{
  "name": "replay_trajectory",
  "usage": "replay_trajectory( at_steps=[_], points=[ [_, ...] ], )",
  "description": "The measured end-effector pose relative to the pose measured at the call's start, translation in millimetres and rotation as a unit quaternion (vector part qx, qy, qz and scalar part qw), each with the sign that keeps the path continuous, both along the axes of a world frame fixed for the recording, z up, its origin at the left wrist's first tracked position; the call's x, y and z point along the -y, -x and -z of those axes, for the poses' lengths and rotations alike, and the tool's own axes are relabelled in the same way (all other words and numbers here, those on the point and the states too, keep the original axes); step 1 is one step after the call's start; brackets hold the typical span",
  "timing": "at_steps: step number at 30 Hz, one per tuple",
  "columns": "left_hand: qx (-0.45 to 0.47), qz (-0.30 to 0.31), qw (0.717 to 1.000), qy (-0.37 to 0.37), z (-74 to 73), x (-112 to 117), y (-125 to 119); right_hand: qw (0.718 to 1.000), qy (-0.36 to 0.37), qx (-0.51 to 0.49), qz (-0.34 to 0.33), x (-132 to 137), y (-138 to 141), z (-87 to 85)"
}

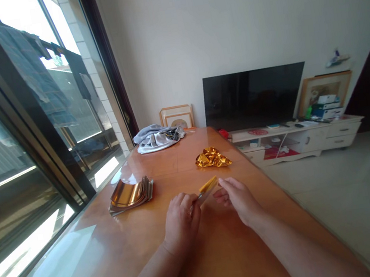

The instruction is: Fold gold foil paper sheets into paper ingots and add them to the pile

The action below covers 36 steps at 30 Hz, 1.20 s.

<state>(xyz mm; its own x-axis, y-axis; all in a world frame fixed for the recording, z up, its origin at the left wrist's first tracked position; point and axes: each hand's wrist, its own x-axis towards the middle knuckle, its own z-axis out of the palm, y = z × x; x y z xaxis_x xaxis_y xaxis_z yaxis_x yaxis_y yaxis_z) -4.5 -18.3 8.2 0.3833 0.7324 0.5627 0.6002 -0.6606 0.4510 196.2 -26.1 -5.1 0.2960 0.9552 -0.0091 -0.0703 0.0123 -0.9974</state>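
Observation:
My left hand (182, 218) is closed around the near end of a partly folded sheet of gold foil paper (208, 185), held just above the table. At its far end, the thumb and forefinger of my right hand (238, 198) pinch the edge, while the other fingers curl loosely below. Left of my hands lies a curved stack of shiny gold foil sheets (129, 194). Beyond them sits a small heap of crumpled or folded gold foil pieces (212, 158).
The glossy wooden table (178, 163) has its right edge beside my right forearm. A bundle of grey cloth (158, 138) lies at the far end, before framed pictures (177, 117). A television (255, 97) stands on a white cabinet (333, 131). Glass sliding doors (30, 135) line the left.

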Motion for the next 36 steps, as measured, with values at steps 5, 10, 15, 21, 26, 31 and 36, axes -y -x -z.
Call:
replay_trajectory(
  at_steps=[5,10,15,21,26,31,36],
  points=[
    [0.293,-0.001,0.939,0.178,9.2,-14.3,-2.6,0.939,-0.18,0.294,0.027,13.2,12.7,-5.3],
    [0.462,0.007,0.798,0.387,11.5,-19.3,-2.1,0.818,-0.262,0.512,-0.001,23.1,25.7,-9.1],
    [0.512,0.039,0.711,0.481,13.6,-17.6,-2.9,0.755,-0.241,0.609,-0.016,25.9,34.0,-8.3],
    [0.506,0.04,0.69,0.516,14.1,-14.5,-5.9,0.723,-0.23,0.652,0.002,24.7,34.8,-5.5],
    [0.494,0.06,0.69,0.525,12.1,-14.8,-3.7,0.722,-0.222,0.655,0.002,21.8,30.2,-6.4],
    [0.488,0.053,0.697,0.522,11.2,-17.0,-1.4,0.726,-0.227,0.649,-0.03,22.0,22.9,-9.0],
    [0.486,0.081,0.702,0.514,7.7,-20.5,5.0,0.734,-0.224,0.637,-0.076,24.2,14.1,-9.5]
  ],
)
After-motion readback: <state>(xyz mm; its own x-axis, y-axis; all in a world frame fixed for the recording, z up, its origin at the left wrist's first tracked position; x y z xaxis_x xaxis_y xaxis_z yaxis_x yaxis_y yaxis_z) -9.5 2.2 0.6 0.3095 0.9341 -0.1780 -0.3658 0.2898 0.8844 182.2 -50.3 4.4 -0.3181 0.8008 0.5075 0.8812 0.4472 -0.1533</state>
